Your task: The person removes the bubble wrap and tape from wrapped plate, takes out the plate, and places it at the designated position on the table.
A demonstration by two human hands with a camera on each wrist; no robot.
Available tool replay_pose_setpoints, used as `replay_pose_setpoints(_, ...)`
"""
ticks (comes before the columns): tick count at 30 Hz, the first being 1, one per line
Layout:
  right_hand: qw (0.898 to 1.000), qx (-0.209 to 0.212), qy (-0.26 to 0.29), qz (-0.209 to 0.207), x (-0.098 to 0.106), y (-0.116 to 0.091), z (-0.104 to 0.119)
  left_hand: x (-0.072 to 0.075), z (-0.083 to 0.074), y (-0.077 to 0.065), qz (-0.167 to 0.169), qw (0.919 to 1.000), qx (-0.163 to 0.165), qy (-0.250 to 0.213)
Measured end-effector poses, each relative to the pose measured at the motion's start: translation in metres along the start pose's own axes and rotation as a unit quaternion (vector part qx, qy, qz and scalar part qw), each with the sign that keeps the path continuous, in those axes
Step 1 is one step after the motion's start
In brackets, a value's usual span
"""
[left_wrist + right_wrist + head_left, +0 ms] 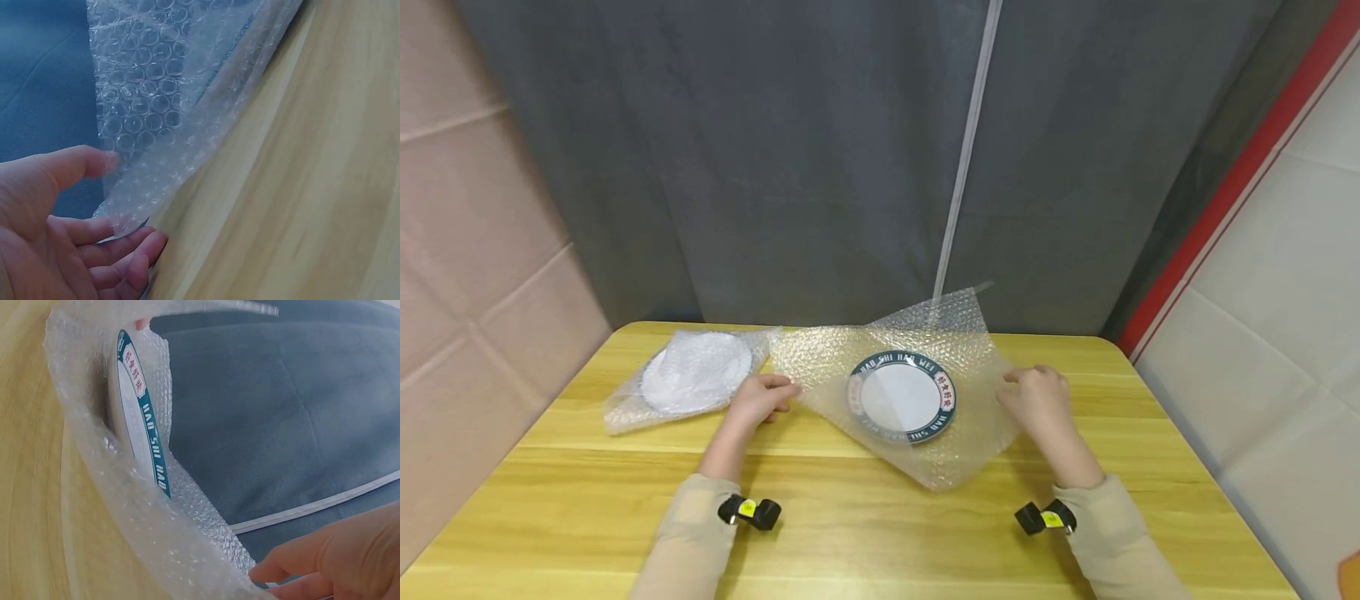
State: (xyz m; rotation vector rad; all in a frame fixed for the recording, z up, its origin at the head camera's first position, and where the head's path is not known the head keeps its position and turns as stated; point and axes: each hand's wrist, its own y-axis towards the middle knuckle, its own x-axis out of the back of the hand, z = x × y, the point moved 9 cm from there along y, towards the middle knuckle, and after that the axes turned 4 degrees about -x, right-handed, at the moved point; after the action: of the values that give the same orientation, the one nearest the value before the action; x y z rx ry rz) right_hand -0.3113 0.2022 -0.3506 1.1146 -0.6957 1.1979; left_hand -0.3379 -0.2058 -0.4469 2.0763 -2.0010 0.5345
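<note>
A round plate (899, 398) with a dark teal lettered rim and white middle lies on a sheet of bubble wrap (820, 346). One flap of the wrap covers the plate's left and lower part. At the wrap's left corner is my left hand (763, 398); in the left wrist view its thumb and fingers stand apart, with the wrap's edge (147, 181) touching them. My right hand (1039, 400) pinches the right edge of the wrap between thumb and forefinger. In the right wrist view the plate (140, 415) shows edge-on inside the raised wrap.
Another plate (730, 354) wrapped in bubble wrap lies at the left of the wooden table (880, 533). A grey curtain (775, 167) with a pale strip hangs behind the table. Light panels stand on both sides, the right one edged in red.
</note>
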Motion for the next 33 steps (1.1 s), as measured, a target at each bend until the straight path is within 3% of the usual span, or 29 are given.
replay_pose_setpoints(7,0.995,-0.024,-0.041,0.083,-0.015,0.003,-0.010,-0.006,-0.002,-0.006,0.038,0.9992,-0.009,-0.002)
replay_pose_setpoints(13,0.989,-0.037,-0.040,0.140,-0.028,0.006,-0.017,-0.009,-0.004,-0.010,0.055,0.9982,-0.018,0.017)
replay_pose_setpoints(25,0.980,-0.020,0.018,0.195,-0.046,0.003,-0.021,-0.011,-0.010,-0.016,0.057,0.9941,-0.059,0.070)
replay_pose_setpoints(33,0.974,0.001,0.028,0.224,-0.057,0.003,-0.021,-0.017,-0.012,-0.020,0.078,0.9906,-0.092,0.065)
